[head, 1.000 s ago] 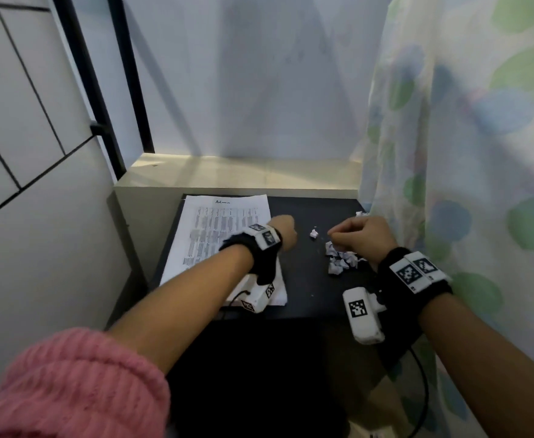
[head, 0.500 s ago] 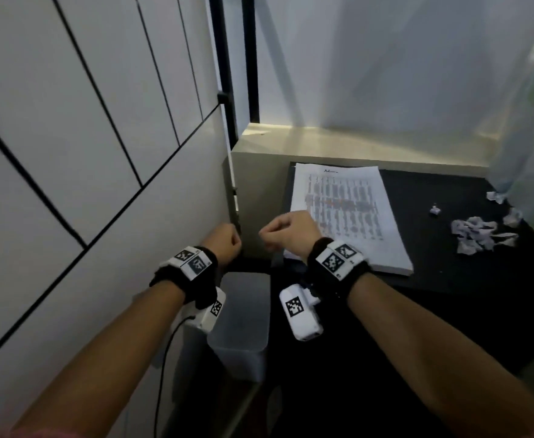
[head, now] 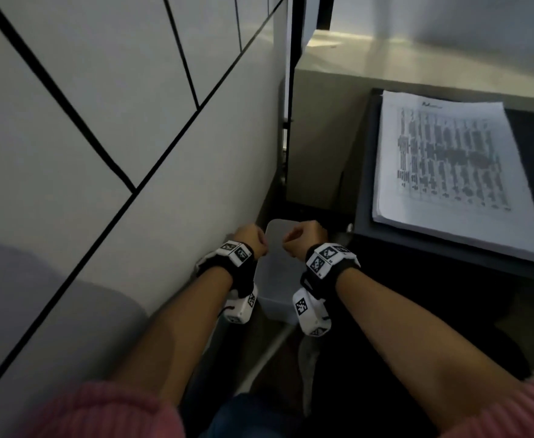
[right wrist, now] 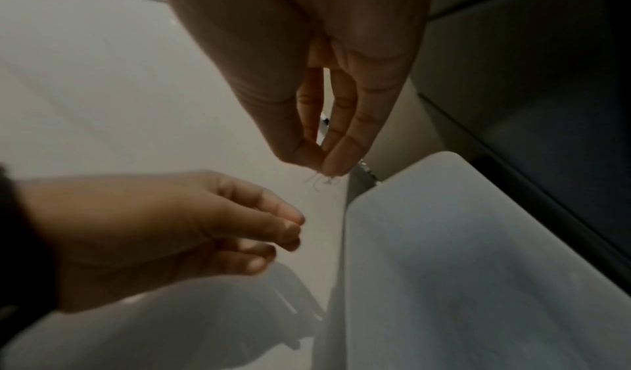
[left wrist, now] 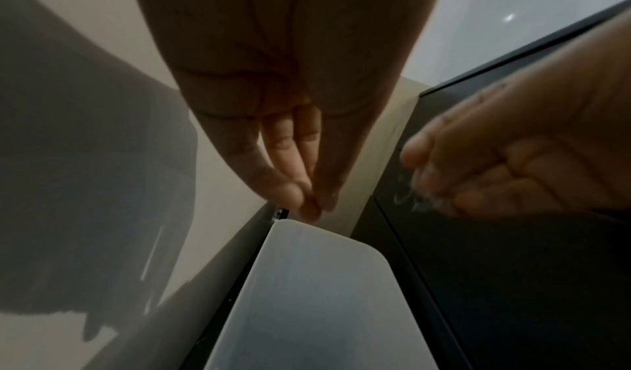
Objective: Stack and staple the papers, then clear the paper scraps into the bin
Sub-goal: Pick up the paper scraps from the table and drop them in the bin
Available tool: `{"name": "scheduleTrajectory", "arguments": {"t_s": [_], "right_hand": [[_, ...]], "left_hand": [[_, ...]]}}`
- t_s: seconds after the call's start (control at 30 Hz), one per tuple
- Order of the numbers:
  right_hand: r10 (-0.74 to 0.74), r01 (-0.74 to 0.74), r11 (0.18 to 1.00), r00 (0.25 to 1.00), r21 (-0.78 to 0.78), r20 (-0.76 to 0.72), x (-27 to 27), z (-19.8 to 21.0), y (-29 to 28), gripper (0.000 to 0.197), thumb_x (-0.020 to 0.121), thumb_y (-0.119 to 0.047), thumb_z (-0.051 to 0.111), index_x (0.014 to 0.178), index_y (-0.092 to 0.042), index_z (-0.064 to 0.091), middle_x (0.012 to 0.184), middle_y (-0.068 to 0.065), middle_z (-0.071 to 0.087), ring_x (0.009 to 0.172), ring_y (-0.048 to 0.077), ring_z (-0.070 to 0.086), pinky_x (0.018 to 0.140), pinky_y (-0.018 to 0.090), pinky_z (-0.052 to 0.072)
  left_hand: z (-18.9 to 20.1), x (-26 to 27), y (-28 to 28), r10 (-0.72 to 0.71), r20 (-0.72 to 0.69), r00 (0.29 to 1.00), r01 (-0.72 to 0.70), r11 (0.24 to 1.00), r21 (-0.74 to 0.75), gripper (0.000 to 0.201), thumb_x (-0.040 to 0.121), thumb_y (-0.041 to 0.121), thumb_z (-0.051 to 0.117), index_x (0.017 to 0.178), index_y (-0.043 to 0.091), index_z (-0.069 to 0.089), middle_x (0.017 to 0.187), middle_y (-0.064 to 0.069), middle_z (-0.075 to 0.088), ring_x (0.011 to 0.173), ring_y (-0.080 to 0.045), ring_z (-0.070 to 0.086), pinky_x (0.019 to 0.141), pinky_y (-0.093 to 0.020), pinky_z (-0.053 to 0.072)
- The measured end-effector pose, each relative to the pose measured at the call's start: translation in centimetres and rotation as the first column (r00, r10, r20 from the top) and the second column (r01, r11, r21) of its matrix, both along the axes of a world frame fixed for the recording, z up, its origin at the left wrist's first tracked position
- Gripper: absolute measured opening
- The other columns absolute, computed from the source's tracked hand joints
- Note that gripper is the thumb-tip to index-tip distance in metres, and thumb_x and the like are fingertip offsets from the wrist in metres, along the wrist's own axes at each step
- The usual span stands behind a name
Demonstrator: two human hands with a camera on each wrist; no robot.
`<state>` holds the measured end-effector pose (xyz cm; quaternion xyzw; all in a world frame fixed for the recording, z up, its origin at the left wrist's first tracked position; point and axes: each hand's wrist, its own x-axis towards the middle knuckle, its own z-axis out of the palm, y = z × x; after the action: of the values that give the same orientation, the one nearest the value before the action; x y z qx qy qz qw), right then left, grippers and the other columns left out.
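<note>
Right hand [right wrist: 307,84]: grip pinched at the fingertips [right wrist: 336,157] on a wispy bit of scrap [right wrist: 321,180], too small and blurred to identify. Left hand [left wrist: 293,122]: fingertips [left wrist: 290,192] drawn together; whether anything is held, cannot tell. Both hover above the pale bin [head: 278,279], which stands on the floor between tiled wall [head: 117,121] and black worktop [head: 366,191]; contents not discernible. Papers [head: 448,172]: one stack lying flat on the worktop, well apart from the hands.

A pale panelled wall [head: 101,121] with black seams stands left of a dark table [head: 448,257].
</note>
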<state>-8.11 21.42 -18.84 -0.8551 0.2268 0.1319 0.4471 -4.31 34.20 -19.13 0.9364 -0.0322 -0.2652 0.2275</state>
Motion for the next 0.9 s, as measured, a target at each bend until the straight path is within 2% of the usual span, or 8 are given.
{"name": "scheduleTrajectory", "arguments": {"t_s": [0.1, 0.17, 0.33, 0.43, 0.53, 0.63, 0.73, 0.9], "right_hand": [[-0.023, 0.022, 1.000, 0.998, -0.020, -0.061, 0.8, -2.8, -0.4, 0.016, 0.083, -0.002, 0.062, 0.094, 0.000, 0.073, 0.101, 0.018, 0.072, 0.098, 0.032, 0.067, 0.085, 0.035, 0.056], [-0.033, 0.031, 0.999, 0.995, -0.030, -0.097, 1.2, -4.3, -0.3, 0.020, 0.085, -0.005, 0.061, 0.101, 0.001, 0.071, 0.108, 0.018, 0.070, 0.103, 0.032, 0.066, 0.087, 0.035, 0.055], [-0.140, 0.139, 0.990, 0.974, -0.017, -0.181, 2.1, -6.7, -0.5, 0.027, 0.092, -0.009, 0.051, 0.113, 0.000, 0.065, 0.118, 0.014, 0.066, 0.111, 0.029, 0.061, 0.091, 0.030, 0.049], [-0.186, 0.197, 0.979, 0.966, 0.047, -0.178, 2.4, -7.1, -0.4, 0.026, 0.088, -0.006, 0.053, 0.109, -0.002, 0.068, 0.112, 0.015, 0.068, 0.107, 0.030, 0.064, 0.091, 0.032, 0.053], [-0.163, 0.167, 0.986, 0.969, 0.009, -0.184, 2.4, -7.3, -0.3, 0.021, 0.086, -0.009, 0.060, 0.102, 0.000, 0.070, 0.106, 0.016, 0.070, 0.099, 0.030, 0.066, 0.089, 0.037, 0.055], [-0.180, 0.186, 0.982, 0.968, 0.021, -0.174, 2.3, -6.9, -0.4, 0.024, 0.075, -0.014, 0.073, 0.095, 0.000, 0.073, 0.098, 0.015, 0.072, 0.093, 0.030, 0.068, 0.083, 0.036, 0.058], [-0.203, 0.216, 0.974, 0.967, 0.074, -0.152, 2.2, -6.3, -0.1, 0.024, 0.079, -0.014, 0.068, 0.097, 0.001, 0.072, 0.098, 0.017, 0.072, 0.092, 0.033, 0.069, 0.081, 0.041, 0.058], [-0.141, 0.165, 0.958, 0.983, 0.236, -0.115, 1.3, -1.9, 0.1, 0.053, 0.089, -0.006, 0.056, 0.140, -0.013, 0.043, 0.139, 0.016, 0.050, 0.125, 0.036, 0.050, 0.106, 0.042, 0.043]], "left_hand": [[-1.0, 1.0, -0.6, 0.004, -0.029, 1.000, -0.005, 0.999, -0.041, 0.019, 0.082, 0.010, 0.066, 0.098, 0.007, 0.076, 0.105, -0.009, 0.075, 0.099, -0.023, 0.070, 0.077, -0.021, 0.050], [-1.5, 1.6, -1.1, -0.007, -0.060, 0.998, 0.003, 0.998, -0.061, 0.021, 0.082, 0.011, 0.068, 0.100, 0.003, 0.075, 0.106, -0.010, 0.074, 0.091, -0.019, 0.069, 0.072, -0.019, 0.047], [-3.1, 2.5, -2.2, -0.092, -0.116, 0.989, 0.086, 0.995, -0.055, 0.022, 0.084, 0.007, 0.064, 0.104, 0.003, 0.074, 0.106, -0.015, 0.074, 0.090, -0.028, 0.071, 0.079, -0.026, 0.054], [-3.9, 3.1, -2.7, -0.100, -0.130, 0.986, 0.096, 0.995, -0.036, 0.025, 0.085, 0.000, 0.060, 0.106, 0.001, 0.071, 0.106, -0.019, 0.073, 0.094, -0.031, 0.071, 0.084, -0.034, 0.058], [-4.0, 3.4, -2.7, -0.116, -0.128, 0.985, 0.114, 0.993, -0.017, 0.023, 0.083, 0.001, 0.064, 0.104, 0.001, 0.071, 0.102, -0.021, 0.073, 0.082, -0.028, 0.070, 0.079, -0.032, 0.057], [-3.9, 3.4, -2.5, -0.116, -0.121, 0.986, 0.118, 0.993, 0.015, 0.026, 0.081, 0.010, 0.069, 0.104, -0.002, 0.071, 0.107, -0.021, 0.072, 0.095, -0.031, 0.070, 0.084, -0.033, 0.055], [-3.2, 3.2, -2.5, -0.098, -0.089, 0.991, 0.103, 0.993, 0.054, 0.035, 0.084, 0.024, 0.066, 0.104, -0.005, 0.067, 0.112, -0.021, 0.069, 0.105, -0.033, 0.065, 0.086, -0.033, 0.051], [-0.5, 2.5, -2.9, -0.115, -0.029, 0.993, 0.118, 0.985, 0.125, 0.044, 0.097, 0.027, 0.044, 0.116, -0.010, 0.060, 0.125, -0.027, 0.060, 0.116, -0.037, 0.057, 0.096, -0.038, 0.044]]}}
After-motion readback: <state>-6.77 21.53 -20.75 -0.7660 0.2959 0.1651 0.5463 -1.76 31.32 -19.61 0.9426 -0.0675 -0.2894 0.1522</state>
